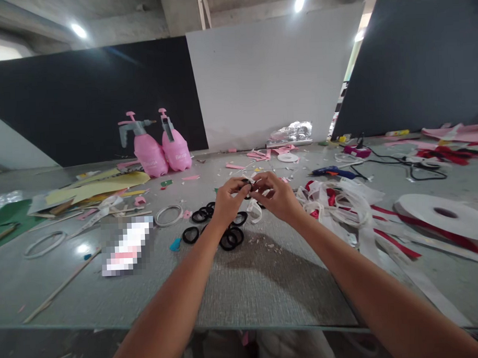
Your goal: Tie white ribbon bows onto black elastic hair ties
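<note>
My left hand (227,199) and my right hand (279,196) meet above the middle of the table, fingertips pinched together. Between them is a small black band (248,182), apparently a hair tie, mostly hidden by the fingers; a bit of white shows beside it. Below and left of my hands lie several black hair ties (191,235), some overlapping. A curled piece of white ribbon (256,212) rests under my right hand. To the right of that hand is a tangle of white and red ribbon (349,204).
Two pink spray bottles (177,150) stand at the back left. A blue glue gun (335,172) with a black cord and a large white ribbon roll (446,213) lie on the right. Left are a silver ring (168,215), yellow sheets (98,188) and a thin stick (62,286).
</note>
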The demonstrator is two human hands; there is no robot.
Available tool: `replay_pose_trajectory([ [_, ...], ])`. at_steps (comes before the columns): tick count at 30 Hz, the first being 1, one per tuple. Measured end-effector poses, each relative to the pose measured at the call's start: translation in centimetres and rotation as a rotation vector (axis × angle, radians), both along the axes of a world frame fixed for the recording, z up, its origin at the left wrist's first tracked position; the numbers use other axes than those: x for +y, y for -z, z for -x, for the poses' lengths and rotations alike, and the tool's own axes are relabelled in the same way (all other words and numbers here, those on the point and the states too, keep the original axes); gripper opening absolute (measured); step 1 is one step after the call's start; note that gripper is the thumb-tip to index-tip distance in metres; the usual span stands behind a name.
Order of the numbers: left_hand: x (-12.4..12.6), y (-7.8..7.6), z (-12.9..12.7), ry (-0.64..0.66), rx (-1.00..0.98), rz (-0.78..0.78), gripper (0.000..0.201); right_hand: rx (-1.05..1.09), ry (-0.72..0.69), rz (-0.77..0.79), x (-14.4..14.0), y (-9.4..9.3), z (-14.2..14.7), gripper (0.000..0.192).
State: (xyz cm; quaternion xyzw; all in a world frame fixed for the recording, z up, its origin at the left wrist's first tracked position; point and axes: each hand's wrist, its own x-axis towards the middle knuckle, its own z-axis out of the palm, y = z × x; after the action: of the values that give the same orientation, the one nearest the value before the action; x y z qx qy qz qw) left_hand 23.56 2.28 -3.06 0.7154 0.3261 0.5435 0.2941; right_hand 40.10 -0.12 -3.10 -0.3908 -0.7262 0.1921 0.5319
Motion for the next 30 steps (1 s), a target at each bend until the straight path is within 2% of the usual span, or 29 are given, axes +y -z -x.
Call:
replay_pose_trajectory([
  [5,0.0,0.0,0.1,-0.061,0.117,-0.065,0.020,-0.027,0.131,-0.070,-0.1,-0.3,-0.3,0.020],
  [11,-0.2,0.0,0.1,-0.051,0.204,-0.137,0.016,-0.085,0.108,-0.071,0.0,-0.5,-0.4,0.020],
  [22,-0.2,0.1,0.5,-0.131,0.413,-0.231,0.016,-0.241,0.086,-0.097,0.2,-0.8,-1.3,0.016],
  [30,-0.5,-0.1,0.6,-0.065,0.339,-0.185,0.011,-0.237,0.081,-0.082,0.8,-0.2,-1.6,0.019],
])
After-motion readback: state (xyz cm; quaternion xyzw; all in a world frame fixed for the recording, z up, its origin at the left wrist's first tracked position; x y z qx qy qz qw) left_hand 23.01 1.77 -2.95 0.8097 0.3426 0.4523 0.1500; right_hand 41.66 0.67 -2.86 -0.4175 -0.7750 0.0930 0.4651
